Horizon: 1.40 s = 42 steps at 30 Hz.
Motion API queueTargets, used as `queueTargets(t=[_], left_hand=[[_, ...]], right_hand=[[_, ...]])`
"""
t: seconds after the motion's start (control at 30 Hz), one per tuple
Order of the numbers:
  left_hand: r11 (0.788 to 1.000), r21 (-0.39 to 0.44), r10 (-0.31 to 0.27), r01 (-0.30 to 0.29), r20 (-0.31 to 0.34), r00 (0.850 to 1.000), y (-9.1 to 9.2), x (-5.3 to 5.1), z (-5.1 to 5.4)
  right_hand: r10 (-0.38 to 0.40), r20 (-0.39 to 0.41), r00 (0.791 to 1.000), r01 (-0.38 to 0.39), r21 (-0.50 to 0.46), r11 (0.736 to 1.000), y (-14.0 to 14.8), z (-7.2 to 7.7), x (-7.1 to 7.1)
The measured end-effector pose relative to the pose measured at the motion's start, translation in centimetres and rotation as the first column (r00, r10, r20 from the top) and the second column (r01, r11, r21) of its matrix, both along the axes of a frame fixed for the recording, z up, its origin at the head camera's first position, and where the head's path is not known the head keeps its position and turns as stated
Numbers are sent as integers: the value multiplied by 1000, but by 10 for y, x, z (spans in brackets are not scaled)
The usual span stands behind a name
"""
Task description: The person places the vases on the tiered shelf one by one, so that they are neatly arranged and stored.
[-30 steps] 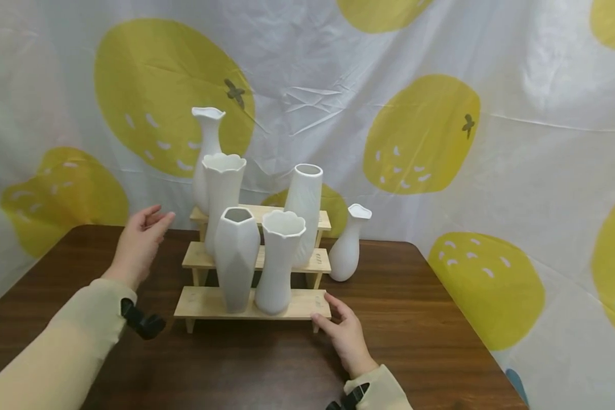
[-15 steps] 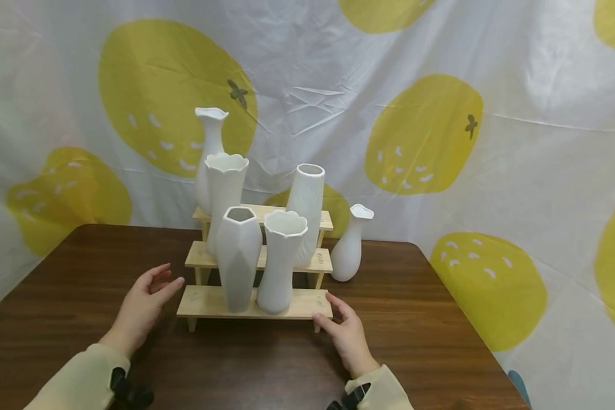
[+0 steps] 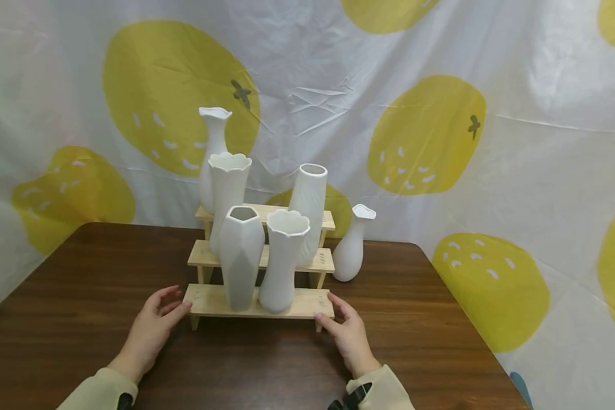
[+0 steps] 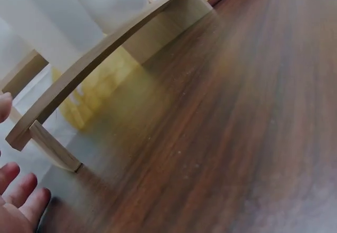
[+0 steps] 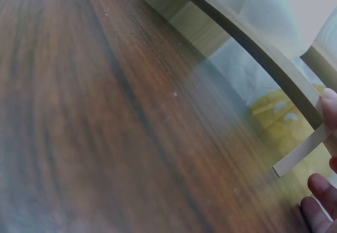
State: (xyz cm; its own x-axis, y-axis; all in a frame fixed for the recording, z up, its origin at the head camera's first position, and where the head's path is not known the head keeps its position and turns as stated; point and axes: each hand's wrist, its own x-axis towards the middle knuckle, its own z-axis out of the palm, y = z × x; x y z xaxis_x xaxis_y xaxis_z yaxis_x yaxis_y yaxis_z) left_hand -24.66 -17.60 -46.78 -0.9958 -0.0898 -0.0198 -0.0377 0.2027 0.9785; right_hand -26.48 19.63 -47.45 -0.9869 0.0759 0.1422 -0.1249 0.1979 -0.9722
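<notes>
A three-tier wooden display stand stands on the table with several white vases on it. On the lowest step are a faceted vase and a scalloped-rim vase. Another scalloped vase and a round-mouthed vase occupy the middle step. A wavy-rimmed vase rises at the top left. My left hand is beside the lowest step's left end, fingers loosely bent; contact is unclear. My right hand holds that step's right front corner between thumb and index finger.
A slim-necked white vase is on the table right of the stand. The dark wooden table reaches a lemon-patterned curtain behind. Bare tabletop lies in front of the stand.
My left hand has come down from beside the upper steps to the left end of the lowest step. The right hand has stayed at its corner, and the vases have not moved.
</notes>
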Motion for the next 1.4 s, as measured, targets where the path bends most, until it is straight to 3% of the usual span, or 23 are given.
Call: queueTargets(t=[0.27,0.53,0.73,0.9,1.1,1.4], left_hand=[[997,-53,-59,59,-5,998,0,0,-6],[992,-106,-68,65,-23,997,-1,1,-9],[993,-97,-64,62,-21,998,-2,2,-9],[994,-88,-64,61,-29,998,-1,1,-8],[995,-92,-50,47,-31,998,-1,1,-9],[997,-70,-39,36,-37,999,0,2,-9]], right_hand=[[5,14,1000,-4,-9,1000,1,1,0],[-5,26,1000,5,-21,1000,-8,24,16],[-22,27,999,22,-6,1000,-3,9,6],[-54,8,999,54,-21,998,0,5,3],[-99,23,995,100,-78,992,5,9,-2],[-193,-7,981,193,13,981,23,18,-23]])
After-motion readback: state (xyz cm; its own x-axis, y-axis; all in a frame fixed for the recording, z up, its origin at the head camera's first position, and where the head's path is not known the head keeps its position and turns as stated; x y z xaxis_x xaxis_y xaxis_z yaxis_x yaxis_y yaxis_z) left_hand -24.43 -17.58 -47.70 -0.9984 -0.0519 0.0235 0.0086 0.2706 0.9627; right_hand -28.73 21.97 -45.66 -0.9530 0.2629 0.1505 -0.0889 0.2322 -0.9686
